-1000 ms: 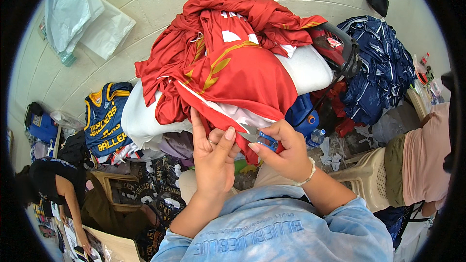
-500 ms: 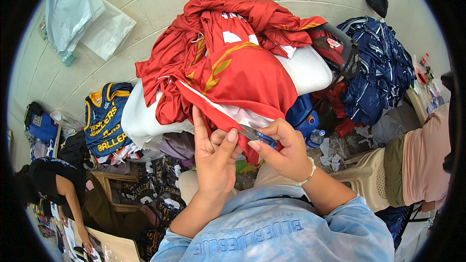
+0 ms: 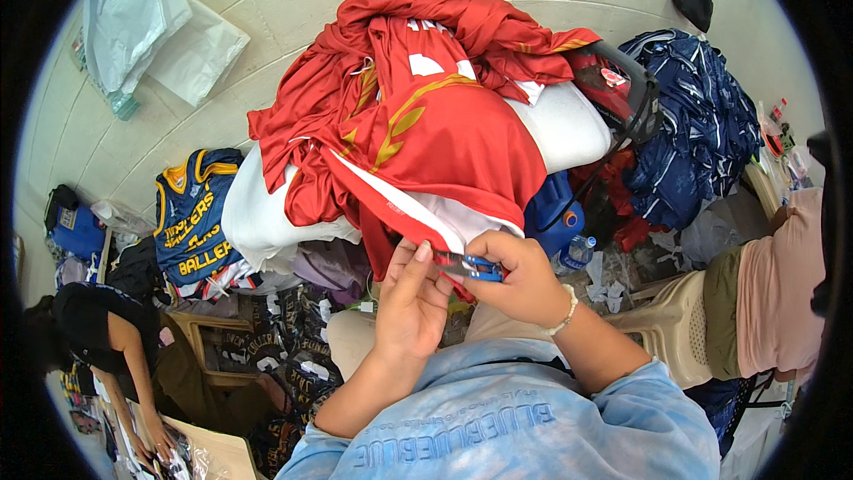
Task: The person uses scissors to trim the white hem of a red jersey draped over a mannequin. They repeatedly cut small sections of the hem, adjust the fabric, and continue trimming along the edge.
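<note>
A shiny red garment (image 3: 471,138) with gold leaf shapes and white patches lies heaped over a white padded board (image 3: 569,129). My left hand (image 3: 410,316) pinches its near hem between thumb and fingers, where a white strip runs along the red edge. In my right hand (image 3: 529,289) are small thread snips (image 3: 482,268) with blue handles. Their blades point left at the hem, close to my left fingertips. Whether the blades touch the cloth is hard to make out.
A red and grey clothes iron (image 3: 609,80) stands at the board's right end, beside piled navy garments (image 3: 693,124). Below it are a blue jug (image 3: 553,213) and a water bottle (image 3: 577,253). A navy jersey (image 3: 197,222) hangs left. Other people sit left and right; plastic chair (image 3: 666,338) at right.
My left fingers have come down from the cloth and closed on the hem. The snips have turned and shifted slightly lower, and more of their blue handles shows.
</note>
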`<state>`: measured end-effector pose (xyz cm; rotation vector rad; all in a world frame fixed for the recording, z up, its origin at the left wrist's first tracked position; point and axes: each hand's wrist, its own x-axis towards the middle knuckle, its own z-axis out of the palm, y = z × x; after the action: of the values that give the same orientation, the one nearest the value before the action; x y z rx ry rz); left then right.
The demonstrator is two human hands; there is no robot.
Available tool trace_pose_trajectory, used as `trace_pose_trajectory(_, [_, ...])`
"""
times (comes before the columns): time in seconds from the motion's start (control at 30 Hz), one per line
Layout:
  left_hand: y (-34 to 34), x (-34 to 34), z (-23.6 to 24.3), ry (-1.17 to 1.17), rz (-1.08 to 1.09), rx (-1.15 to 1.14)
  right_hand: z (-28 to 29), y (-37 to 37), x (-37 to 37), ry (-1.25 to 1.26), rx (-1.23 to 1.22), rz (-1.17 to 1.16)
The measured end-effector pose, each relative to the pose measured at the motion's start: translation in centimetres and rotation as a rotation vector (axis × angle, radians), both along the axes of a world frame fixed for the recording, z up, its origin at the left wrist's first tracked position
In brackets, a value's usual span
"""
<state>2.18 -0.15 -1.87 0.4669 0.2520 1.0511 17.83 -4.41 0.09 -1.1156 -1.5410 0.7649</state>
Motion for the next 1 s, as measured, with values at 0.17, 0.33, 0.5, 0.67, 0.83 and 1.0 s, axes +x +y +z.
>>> trace_pose_trajectory(0.17, [0.6, -0.6, 0.2, 0.246, 0.036, 0.054, -0.1, -0.5, 1.1, -0.165, 0.034, 0.062])
trace_pose_trajectory(0.33, [0.4, -0.8, 1.8, 0.278, 0.136, 0.136, -0.2, -0.8, 1.1, 0.139, 0.032, -0.065])
trace_pose_trajectory(0.5, [0.2, -1.0, 2.6, 0.32, 0.144, 0.149, -0.3, -1.3, 0.6, -0.009, 0.087, -0.203])
trace_pose_trajectory(0.67, [0.1, -1.0, 2.4, 0.331, 0.104, 0.186, -0.4, -1.1, -0.1, -0.104, 0.135, -0.242])
trace_pose_trajectory(0.83, [-0.1, -1.2, 2.6, 0.348, 0.092, 0.185, -0.6, -0.8, 0.0, -0.144, 0.223, -0.242])
trace_pose_trajectory(1.0, [-0.3, -1.2, 3.0, 0.38, 0.096, 0.204, -0.4, -0.8, 0.0, -0.182, 0.251, -0.221])
